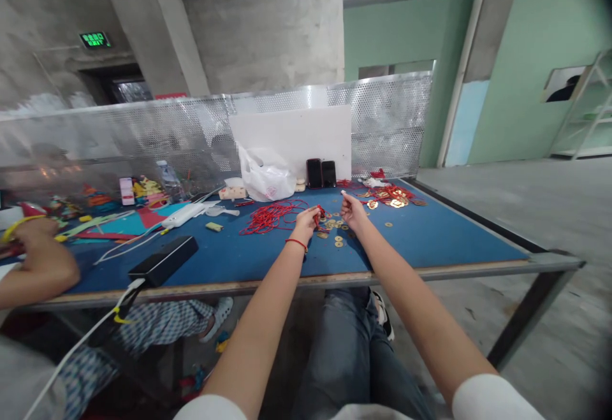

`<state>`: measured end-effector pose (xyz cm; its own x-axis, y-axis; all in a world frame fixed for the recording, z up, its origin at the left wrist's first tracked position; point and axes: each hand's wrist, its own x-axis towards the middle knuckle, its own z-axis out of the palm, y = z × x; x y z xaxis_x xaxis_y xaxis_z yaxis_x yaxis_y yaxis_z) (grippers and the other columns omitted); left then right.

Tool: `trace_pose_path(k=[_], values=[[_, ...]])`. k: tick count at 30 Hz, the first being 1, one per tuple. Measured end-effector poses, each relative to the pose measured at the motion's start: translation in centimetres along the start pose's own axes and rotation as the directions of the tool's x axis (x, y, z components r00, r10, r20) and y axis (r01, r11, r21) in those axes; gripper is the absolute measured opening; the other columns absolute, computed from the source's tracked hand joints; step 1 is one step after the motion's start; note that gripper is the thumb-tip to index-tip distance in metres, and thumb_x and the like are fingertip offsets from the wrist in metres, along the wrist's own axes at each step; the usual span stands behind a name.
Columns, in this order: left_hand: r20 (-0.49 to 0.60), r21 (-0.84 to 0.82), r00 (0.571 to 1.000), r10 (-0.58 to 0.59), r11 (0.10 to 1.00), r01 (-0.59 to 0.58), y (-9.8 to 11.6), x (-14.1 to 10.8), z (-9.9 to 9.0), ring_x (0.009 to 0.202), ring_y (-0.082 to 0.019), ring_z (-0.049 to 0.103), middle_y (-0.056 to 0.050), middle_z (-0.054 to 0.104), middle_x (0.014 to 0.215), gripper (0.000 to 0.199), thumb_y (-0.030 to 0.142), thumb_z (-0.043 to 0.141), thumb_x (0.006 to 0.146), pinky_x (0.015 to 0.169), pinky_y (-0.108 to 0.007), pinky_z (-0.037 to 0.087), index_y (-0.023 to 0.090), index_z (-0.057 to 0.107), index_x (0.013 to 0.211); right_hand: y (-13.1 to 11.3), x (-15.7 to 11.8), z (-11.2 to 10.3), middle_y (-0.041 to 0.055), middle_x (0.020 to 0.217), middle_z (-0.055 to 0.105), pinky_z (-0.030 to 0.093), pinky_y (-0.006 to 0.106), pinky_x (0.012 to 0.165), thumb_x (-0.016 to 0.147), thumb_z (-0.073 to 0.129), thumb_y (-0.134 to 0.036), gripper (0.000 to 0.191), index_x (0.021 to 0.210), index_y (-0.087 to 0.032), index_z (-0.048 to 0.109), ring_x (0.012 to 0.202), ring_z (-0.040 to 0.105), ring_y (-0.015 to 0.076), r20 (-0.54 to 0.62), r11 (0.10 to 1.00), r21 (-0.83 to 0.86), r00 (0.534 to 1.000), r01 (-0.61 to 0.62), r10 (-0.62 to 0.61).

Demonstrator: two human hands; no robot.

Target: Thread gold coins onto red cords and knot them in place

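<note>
My left hand [306, 224], with a red cord bracelet on its wrist, is closed in a pinch on a piece of red cord [321, 213] above the table. To its right my right hand [353, 212] is closed, thumb and finger together. Something small and whitish shows at its fingertips, too small to name. Several gold-coloured coins [339, 241] with holes lie under and between my hands. A loose heap of red cord [271, 216] is to the left of my left hand. Beyond my right hand lies a pile of red cords with gold coins [396, 199].
A white plastic bag [268, 178] and two dark phones [314, 173] stand by the white board [296, 139]. A black power block [164, 260] with a white cable sits at the left front edge. A co-worker's arm [41, 257] rests on the table [459, 241] at far left.
</note>
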<state>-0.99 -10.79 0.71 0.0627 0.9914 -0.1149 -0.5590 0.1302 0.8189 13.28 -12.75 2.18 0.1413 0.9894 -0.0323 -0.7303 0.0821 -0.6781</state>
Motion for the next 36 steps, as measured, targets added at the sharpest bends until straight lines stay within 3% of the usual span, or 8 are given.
trace_pose_path(k=[36], values=[[0.054, -0.022, 0.998, -0.041, 0.999, 0.042, 0.42, -0.37, -0.02, 0.048, -0.005, 0.054, 0.0, 0.059, 0.055, 0.017, -0.007, 0.061, 0.071, 0.053, -0.014, 0.042, 0.01, 0.058, 0.069, 0.13, 0.11, -0.15, -0.0089, 0.042, 0.038, 0.026, 0.017, 0.032, 0.075, 0.061, -0.021, 0.024, 0.061, -0.018, 0.042, 0.033, 0.026, 0.0031, 0.003, 0.999, -0.012, 0.999, 0.038, -0.038]])
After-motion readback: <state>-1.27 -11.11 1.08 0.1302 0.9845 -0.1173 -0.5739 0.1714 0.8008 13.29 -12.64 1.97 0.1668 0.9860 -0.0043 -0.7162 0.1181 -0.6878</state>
